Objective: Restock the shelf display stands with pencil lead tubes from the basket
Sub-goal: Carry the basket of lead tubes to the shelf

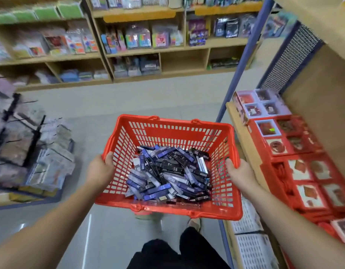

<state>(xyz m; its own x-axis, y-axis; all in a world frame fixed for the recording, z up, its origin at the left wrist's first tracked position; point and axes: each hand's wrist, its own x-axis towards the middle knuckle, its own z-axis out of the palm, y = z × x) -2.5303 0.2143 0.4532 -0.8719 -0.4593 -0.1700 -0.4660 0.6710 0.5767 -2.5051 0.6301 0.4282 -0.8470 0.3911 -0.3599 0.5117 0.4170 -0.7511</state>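
Head: left hand, right hand grip basket.

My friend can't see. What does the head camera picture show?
A person's left hand and right hand grip the sides of a red basket holding pencil lead tubes in a shop aisle. Red boxes line the shelf on the right.

Ahead, the floor lies open up to the far shelves. On the right, a shelf of red boxes stands close beside the basket, and a blue post rises there. A packet rack crowds the left. The basket is open above its lead tubes.
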